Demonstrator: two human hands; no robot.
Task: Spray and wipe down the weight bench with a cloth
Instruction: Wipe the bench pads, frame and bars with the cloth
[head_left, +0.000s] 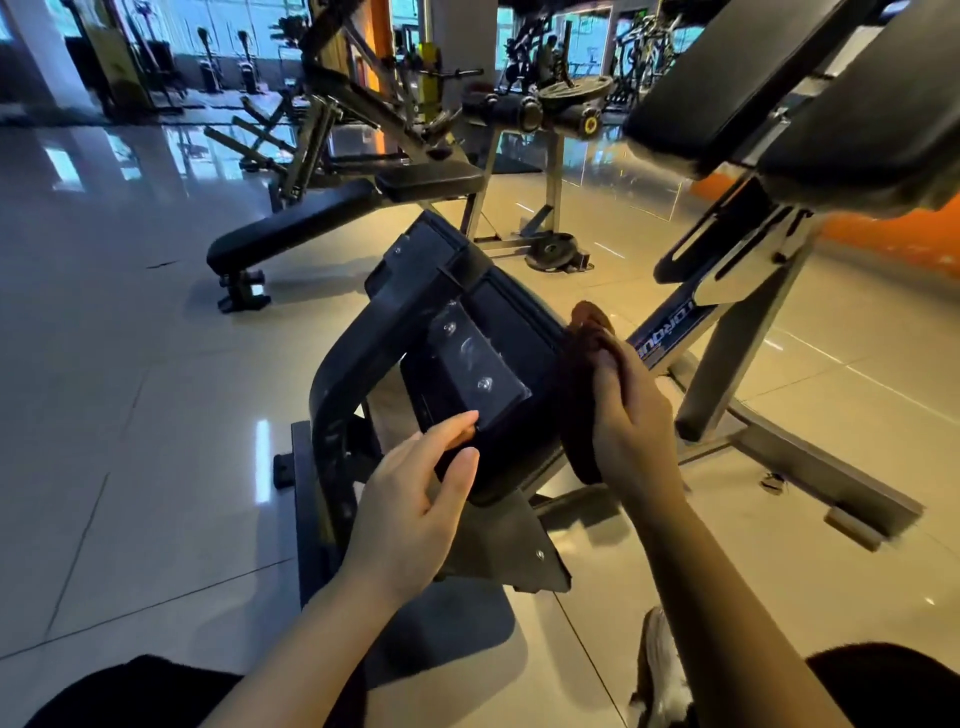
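Two hands work the tilted seat pad (498, 332) at mid-frame, the left hand (415, 499) steadying its near edge with relaxed fingers, the right hand (631, 415) pressing a brown cloth (582, 395) to its side; no spray bottle shows, and the back pad (779, 93) at upper right likely remains.

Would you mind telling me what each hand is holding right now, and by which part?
The right hand presses a brown cloth against the seat pad's side; the left hand steadies the pad's near corner.
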